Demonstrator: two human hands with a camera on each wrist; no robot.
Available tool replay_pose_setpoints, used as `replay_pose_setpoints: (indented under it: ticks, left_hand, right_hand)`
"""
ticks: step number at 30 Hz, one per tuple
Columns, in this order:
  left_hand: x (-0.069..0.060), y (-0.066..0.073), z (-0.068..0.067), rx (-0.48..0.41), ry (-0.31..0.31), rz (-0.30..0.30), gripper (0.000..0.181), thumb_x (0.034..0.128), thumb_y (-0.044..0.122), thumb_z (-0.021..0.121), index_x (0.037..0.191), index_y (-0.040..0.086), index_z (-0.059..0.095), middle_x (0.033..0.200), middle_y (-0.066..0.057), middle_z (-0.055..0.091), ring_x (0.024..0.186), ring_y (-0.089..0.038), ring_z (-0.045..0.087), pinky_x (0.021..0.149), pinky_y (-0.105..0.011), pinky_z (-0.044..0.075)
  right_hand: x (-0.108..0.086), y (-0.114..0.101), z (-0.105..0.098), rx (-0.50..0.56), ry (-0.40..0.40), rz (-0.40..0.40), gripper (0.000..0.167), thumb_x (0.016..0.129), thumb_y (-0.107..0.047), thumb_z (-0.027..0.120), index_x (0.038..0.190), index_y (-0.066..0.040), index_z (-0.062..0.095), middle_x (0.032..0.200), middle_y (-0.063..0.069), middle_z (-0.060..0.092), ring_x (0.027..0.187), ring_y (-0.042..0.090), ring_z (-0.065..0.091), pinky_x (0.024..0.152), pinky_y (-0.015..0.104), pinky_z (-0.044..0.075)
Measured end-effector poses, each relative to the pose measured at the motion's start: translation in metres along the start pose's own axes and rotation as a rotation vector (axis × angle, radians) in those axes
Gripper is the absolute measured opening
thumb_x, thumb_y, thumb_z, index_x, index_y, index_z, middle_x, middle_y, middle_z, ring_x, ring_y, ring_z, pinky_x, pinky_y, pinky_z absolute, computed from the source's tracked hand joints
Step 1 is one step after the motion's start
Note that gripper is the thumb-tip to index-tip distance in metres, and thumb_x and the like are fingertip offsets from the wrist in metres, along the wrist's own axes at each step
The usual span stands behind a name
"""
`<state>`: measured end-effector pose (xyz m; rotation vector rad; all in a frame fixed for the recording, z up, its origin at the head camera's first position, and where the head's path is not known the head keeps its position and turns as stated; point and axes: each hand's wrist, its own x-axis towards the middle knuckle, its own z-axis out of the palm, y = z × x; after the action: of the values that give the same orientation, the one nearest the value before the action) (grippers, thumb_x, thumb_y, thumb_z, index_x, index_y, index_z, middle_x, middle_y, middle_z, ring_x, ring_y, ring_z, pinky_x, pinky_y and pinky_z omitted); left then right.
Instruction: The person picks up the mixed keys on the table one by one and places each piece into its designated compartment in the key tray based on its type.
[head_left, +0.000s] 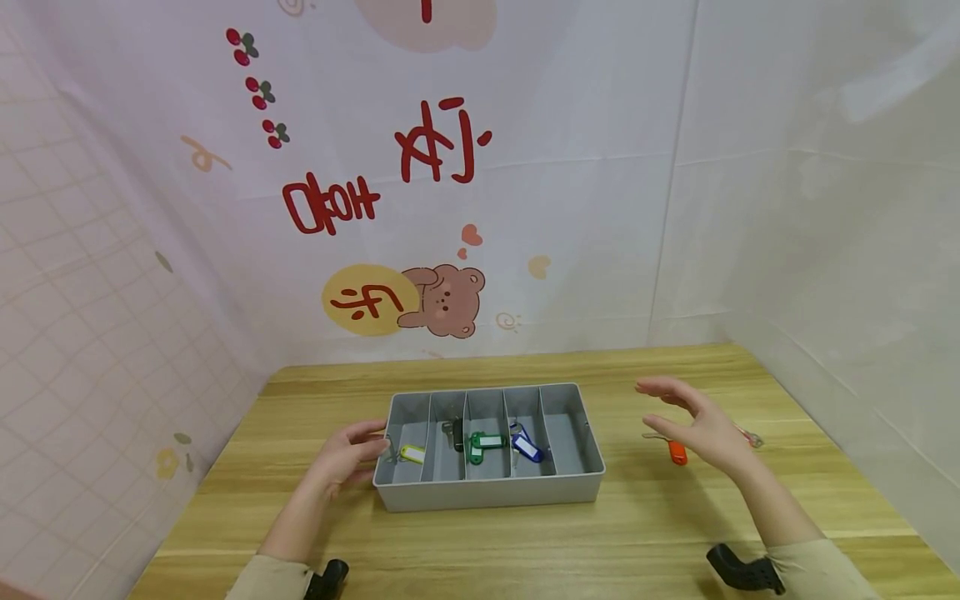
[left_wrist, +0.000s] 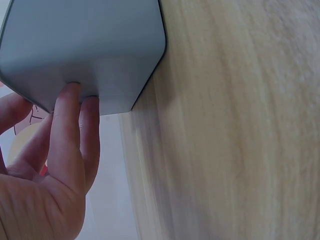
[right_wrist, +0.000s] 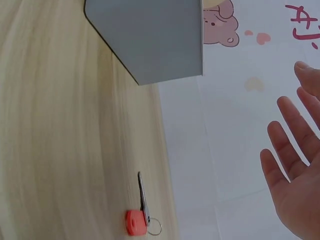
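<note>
A grey divided box (head_left: 495,492) stands on the wooden table. Its compartments hold, from the left, a yellow key tag (head_left: 412,453), a dark key (head_left: 458,434), green key tags (head_left: 491,442) and blue key tags (head_left: 527,448). My left hand (head_left: 348,457) touches the box's left end, and fingertips (left_wrist: 67,95) rest against the outer wall. Right of the box, my right hand (head_left: 708,429) hovers with thumb and fingers spread, holding nothing. An orange key tag (head_left: 678,452) with a key lies near it. Another key (head_left: 750,437) is partly hidden behind the hand.
The wooden table (head_left: 480,550) ends at the back against a white printed cloth (head_left: 585,208). Similar cloth hangs at both sides. Each wrist carries a black mount, such as the right wrist mount (head_left: 742,571).
</note>
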<state>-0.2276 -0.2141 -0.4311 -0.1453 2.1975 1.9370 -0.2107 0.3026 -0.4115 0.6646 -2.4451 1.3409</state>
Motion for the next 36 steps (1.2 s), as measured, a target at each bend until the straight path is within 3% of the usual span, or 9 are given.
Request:
replay_pose_setpoints:
  ticks: [13, 24, 36]
  left_hand:
    - [0.001, -0.002, 0.0, 0.004, 0.015, -0.003, 0.053, 0.0916, 0.001, 0.065, 0.139, -0.011, 0.046, 0.121, -0.025, 0.058, 0.096, -0.028, 0.064, 0.079, -0.044, 0.059]
    - [0.0, -0.003, 0.0, 0.0, 0.014, -0.001, 0.052, 0.0912, 0.0, 0.065, 0.139, -0.011, 0.047, 0.12, -0.024, 0.059, 0.096, -0.028, 0.065, 0.08, -0.046, 0.058]
    - [0.001, -0.005, 0.0, -0.004, -0.002, 0.008, 0.053, 0.0918, 0.001, 0.064, 0.14, -0.011, 0.045, 0.126, -0.03, 0.054, 0.098, -0.028, 0.065, 0.08, -0.045, 0.058]
  right_hand:
    - [-0.01, 0.019, -0.018, -0.067, -0.002, 0.009, 0.051, 0.088, -0.004, 0.074, 0.136, -0.008, 0.057, 0.131, 0.013, 0.06, 0.121, -0.005, 0.044, 0.097, 0.008, 0.033]
    - [-0.017, 0.04, -0.027, -0.047, -0.012, 0.048, 0.05, 0.09, -0.006, 0.072, 0.138, -0.008, 0.056, 0.135, 0.015, 0.057, 0.124, -0.004, 0.044, 0.1, 0.009, 0.032]
    - [-0.023, 0.065, -0.032, -0.026, -0.02, -0.002, 0.049, 0.088, 0.002, 0.072, 0.134, 0.002, 0.056, 0.131, 0.013, 0.06, 0.12, -0.002, 0.05, 0.099, 0.009, 0.034]
